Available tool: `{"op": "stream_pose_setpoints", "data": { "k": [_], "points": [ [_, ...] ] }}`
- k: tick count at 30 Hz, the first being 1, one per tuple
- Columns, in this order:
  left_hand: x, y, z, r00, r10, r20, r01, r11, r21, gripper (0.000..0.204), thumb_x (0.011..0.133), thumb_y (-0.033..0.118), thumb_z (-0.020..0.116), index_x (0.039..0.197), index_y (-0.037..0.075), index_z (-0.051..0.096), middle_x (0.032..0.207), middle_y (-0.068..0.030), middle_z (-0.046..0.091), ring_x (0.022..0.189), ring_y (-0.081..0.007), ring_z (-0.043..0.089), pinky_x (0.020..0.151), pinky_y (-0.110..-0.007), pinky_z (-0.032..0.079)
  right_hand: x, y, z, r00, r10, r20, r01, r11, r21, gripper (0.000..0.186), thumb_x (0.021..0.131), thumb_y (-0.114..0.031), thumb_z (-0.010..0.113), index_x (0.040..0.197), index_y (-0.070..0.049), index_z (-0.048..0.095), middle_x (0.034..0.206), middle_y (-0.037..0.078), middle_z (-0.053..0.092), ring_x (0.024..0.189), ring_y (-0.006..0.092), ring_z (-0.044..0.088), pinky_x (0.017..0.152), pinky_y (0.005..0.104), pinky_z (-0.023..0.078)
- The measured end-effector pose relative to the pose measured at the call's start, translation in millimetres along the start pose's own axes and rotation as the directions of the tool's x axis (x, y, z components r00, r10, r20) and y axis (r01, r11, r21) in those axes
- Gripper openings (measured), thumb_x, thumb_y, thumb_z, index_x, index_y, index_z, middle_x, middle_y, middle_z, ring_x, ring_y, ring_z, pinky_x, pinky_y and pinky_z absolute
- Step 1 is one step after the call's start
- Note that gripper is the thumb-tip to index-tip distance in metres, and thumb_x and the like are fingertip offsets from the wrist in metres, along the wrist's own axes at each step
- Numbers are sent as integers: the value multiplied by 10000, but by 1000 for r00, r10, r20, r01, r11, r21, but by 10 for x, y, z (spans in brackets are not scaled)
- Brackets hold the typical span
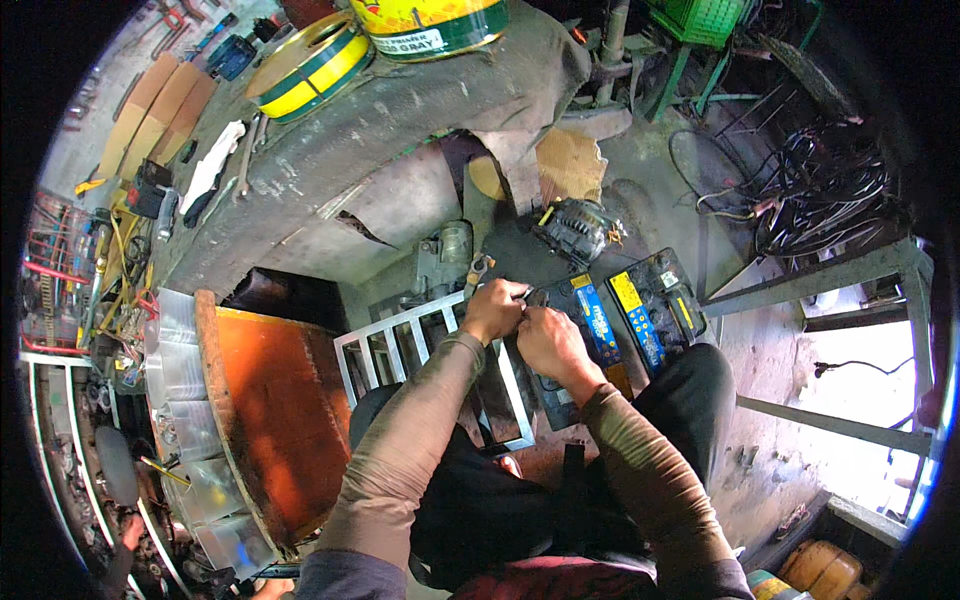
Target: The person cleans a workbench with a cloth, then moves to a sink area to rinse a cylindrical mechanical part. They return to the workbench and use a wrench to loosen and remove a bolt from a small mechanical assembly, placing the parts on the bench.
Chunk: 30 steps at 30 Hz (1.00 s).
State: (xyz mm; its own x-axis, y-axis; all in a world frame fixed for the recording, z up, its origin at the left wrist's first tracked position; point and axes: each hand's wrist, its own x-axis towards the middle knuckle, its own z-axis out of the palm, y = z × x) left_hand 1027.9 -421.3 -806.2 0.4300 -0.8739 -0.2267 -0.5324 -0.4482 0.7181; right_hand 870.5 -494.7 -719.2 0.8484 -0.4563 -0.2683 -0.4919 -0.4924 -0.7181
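My left hand and my right hand meet in front of me, both closed with fingertips pinched close together. Whatever lies between the fingers is too small and covered to make out. Just beyond the left hand sticks up a short piece with a rounded metal end; whether that hand grips it I cannot tell. Beneath the hands is a silver metal frame with slats. Right of them stand two dark car batteries, one with a blue label, the other with a yellow and blue label.
An alternator and a grey motor-like part lie beyond the hands. A worn, dark-covered bench carries tins and wrenches. At left leans an orange-brown board; at right are coiled black cables and a metal frame.
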Motion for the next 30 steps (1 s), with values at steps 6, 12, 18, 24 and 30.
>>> {"op": "stream_pose_setpoints", "data": {
  "k": [6, 12, 18, 24, 30],
  "points": [
    [-9, 566, -146, 961, -247, 122, 264, 952, -153, 535, 907, 457, 721, 1211, 16, 738, 1191, -208, 745, 1148, -295, 705, 994, -369, 518, 200, 330, 3, 980, 194, 54, -199, 970, 137, 385, 937, -277, 588, 972, 78, 733, 875, 283, 726, 932, 418, 746, 873, 499, 589],
    [199, 59, -43, 972, -234, 5, 234, 971, -52, 492, 780, 519, 793, 974, 67, 793, 959, -132, 785, 893, -268, 744, 804, -388, 569, 520, 429, -27, 670, -572, 473, 720, 346, -602, 134, 785, -152, 720, 738, -35, 767, 726, 133, 736, 640, 254, 739, 547, 389, 574],
    [334, -201, -118, 999, -41, 9, 41, 999, 29, 463, 799, 517, 750, 892, 67, 802, 911, -192, 761, 868, -379, 749, 777, -444, 577, 637, 252, 271, 945, -266, 190, 326, 818, -474, 108, 749, -189, 724, 803, -98, 746, 874, 135, 736, 818, 327, 718, 719, 395, 584],
    [256, 17, -15, 999, -5, -48, 0, 995, -100, 396, 851, 428, 733, 877, 37, 792, 853, -187, 759, 787, -322, 740, 732, -412, 561, 344, -166, 88, 935, 352, -50, -348, 935, 76, 417, 981, -276, 504, 1204, 18, 699, 1225, 288, 699, 1130, 441, 694, 970, 477, 564],
    [191, 99, -8, 999, -13, -46, 6, 991, -136, 359, 857, 370, 748, 902, 16, 791, 846, -205, 756, 793, -335, 750, 741, -421, 564, 275, -89, 290, 926, 332, -180, -319, 943, 94, 344, 982, -212, 476, 1168, 45, 608, 1139, 287, 706, 1069, 467, 695, 938, 533, 561]
  ]
}}
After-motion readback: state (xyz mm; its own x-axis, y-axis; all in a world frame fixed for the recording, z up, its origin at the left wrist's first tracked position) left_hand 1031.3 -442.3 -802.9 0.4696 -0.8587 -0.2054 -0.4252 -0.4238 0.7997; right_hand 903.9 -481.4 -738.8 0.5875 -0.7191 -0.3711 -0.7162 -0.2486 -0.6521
